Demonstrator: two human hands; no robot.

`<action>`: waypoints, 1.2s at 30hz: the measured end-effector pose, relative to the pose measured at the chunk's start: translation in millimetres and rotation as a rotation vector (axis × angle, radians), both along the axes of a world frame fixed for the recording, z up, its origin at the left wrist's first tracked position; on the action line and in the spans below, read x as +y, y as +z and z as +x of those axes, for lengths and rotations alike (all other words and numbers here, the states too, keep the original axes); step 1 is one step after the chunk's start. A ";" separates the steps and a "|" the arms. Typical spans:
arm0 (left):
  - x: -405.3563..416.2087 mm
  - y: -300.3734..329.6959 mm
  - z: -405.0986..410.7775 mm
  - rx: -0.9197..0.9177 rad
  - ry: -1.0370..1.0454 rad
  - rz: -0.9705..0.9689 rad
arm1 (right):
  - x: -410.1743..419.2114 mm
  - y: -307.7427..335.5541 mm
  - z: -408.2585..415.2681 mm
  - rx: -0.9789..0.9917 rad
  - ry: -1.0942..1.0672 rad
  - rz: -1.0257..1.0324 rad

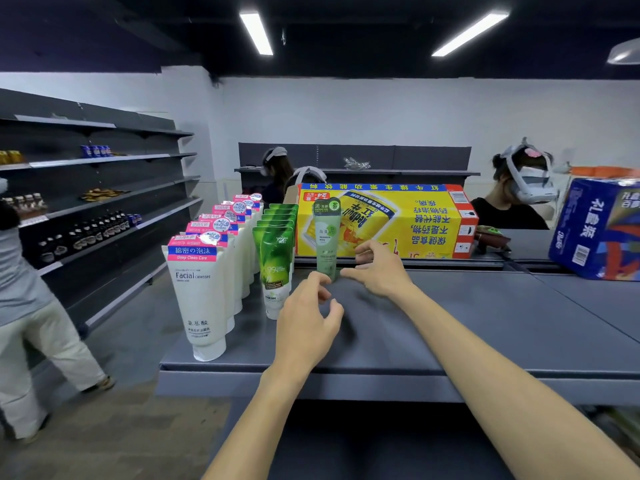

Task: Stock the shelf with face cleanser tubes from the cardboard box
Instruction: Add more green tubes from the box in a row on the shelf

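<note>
Both hands, left (306, 322) and right (379, 268), hover released beside the upright grey-green tube (326, 235), cap down, mid-frame on the shelf (450, 327); white tubes (201, 292) at left read "Facial cleanser".

The shelf (467, 317) under my hands looks like matt grey painted metal, smooth. The white tubes (202, 299) and green tubes (275, 268) are glossy plastic. The pale green tube (326, 237) looks duller, satin. The yellow box (391, 221) is printed cardboard, slightly shiny.
</note>
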State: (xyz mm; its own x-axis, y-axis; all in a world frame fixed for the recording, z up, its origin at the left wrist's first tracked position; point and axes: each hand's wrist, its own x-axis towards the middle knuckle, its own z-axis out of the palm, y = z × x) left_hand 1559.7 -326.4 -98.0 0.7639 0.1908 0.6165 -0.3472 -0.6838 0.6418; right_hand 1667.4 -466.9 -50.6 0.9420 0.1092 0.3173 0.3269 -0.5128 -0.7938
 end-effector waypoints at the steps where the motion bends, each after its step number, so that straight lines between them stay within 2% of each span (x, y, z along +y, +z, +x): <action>1: -0.4 1.4 -3.1 0.010 0.013 -0.004 | -4.4 0.8 -7.0 -0.004 0.008 -0.013; 10: 0.0 28.9 -27.8 0.047 0.021 0.120 | -34.9 7.9 -65.2 -0.052 0.055 -0.092; 15: -0.4 17.1 -61.0 0.076 0.001 0.169 | -47.2 -7.0 -118.0 -0.101 0.046 -0.093; 20: -3.0 -21.3 -108.5 0.062 -0.031 0.230 | -70.7 -65.6 -193.1 -0.115 0.104 0.047; 25: -19.0 -66.4 -134.8 0.131 -0.077 0.257 | -82.3 -116.2 -221.0 -0.011 0.079 0.014; 36: -27.2 -218.3 -174.1 0.572 -0.083 0.222 | -100.6 -262.3 -252.1 0.352 0.108 -0.188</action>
